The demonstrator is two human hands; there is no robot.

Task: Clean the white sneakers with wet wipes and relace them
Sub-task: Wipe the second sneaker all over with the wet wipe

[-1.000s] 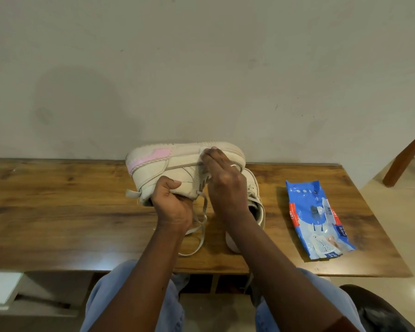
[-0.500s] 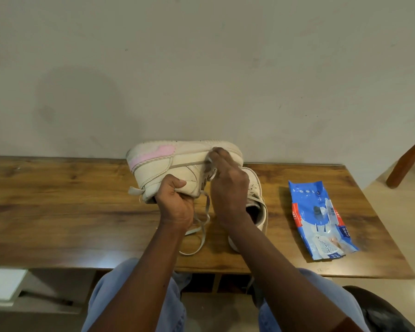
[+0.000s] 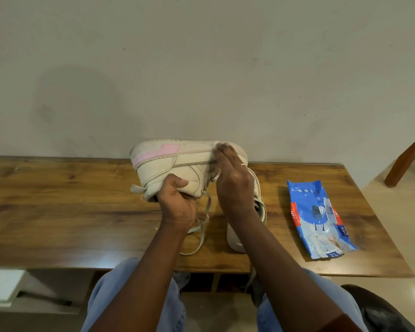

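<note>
My left hand (image 3: 177,204) grips a white sneaker (image 3: 175,164) with a pink heel patch by its collar and holds it above the table, sole side up. Its loose lace (image 3: 203,226) hangs down to the tabletop. My right hand (image 3: 230,180) lies against the sneaker's side near the toe with straight fingers, and a bit of white wipe (image 3: 216,146) shows at the fingertips. The second white sneaker (image 3: 259,207) stands on the table, partly hidden behind my right wrist. A blue wet-wipe pack (image 3: 319,216) lies flat to the right.
The wooden table (image 3: 58,212) stands against a plain wall. A slanted wooden leg (image 3: 407,159) rises at the far right. A white object (image 3: 0,283) sits below the table at the left, a dark object (image 3: 381,312) at the lower right.
My right hand slid down toward the laces and then back up to the sole edge of the sneaker. The left hand keeps its hold on the collar.
</note>
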